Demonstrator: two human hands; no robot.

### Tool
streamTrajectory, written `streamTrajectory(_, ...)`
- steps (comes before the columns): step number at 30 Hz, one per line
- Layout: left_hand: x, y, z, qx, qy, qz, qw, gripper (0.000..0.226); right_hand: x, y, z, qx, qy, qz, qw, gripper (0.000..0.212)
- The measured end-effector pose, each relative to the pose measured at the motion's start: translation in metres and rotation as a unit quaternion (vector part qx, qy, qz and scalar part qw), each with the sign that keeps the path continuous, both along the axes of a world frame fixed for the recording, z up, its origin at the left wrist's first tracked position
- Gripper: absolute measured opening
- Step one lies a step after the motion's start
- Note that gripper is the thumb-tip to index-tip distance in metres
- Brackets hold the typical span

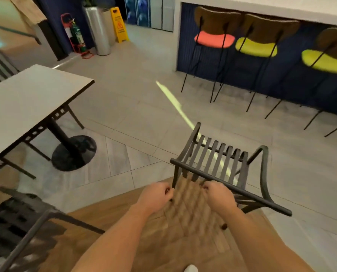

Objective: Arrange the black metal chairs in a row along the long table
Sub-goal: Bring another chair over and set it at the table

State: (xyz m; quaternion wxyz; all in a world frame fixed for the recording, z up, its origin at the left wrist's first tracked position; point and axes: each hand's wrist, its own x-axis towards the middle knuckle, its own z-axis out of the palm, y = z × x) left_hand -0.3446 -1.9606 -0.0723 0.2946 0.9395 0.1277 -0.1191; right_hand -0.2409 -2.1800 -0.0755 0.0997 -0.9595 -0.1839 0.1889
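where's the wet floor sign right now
In the head view the yellow wet floor sign stands at top centre-left, beside the silver bin, right of the fire extinguisher.

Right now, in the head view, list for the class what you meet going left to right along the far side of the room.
red fire extinguisher stand → silver metal bin → yellow wet-floor sign → stool with coral seat → first stool with yellow-green seat → second stool with yellow-green seat

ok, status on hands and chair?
Left hand and right hand both grip the black slatted metal chair, tilted. Long white table lies left. Second black chair stands between.
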Motion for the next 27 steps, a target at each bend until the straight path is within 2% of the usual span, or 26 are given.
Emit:
streamTrajectory(4, 0.036, -0.044, -0.007, -0.012, -0.006, -0.036, 0.999, 0.022, 0.025, -0.058, -0.006, -0.003, -0.002, -0.031, 1.000, 0.025)
streamTrajectory(8, 0.072, -0.065, -0.014, -0.003, -0.008, -0.090, 0.996, 0.020, 0.046, -0.100, -0.014, -0.043, 0.038, -0.063, 0.996, 0.031)
streamTrajectory(17, 0.158, -0.062, -0.050, 0.046, -0.004, -0.166, 0.985, 0.049, 0.069, -0.130, -0.030, -0.094, 0.097, -0.156, 0.978, 0.040)
streamTrajectory(22, 0.193, -0.049, -0.073, 0.105, 0.130, -0.230, 0.959, 0.072, 0.080, -0.116, -0.049, -0.103, 0.105, -0.163, 0.976, 0.041)
streamTrajectory(27, 0.208, -0.049, -0.081, 0.145, 0.185, -0.282, 0.930, 0.059, 0.090, -0.107, -0.061, -0.138, 0.095, -0.118, 0.979, 0.035)
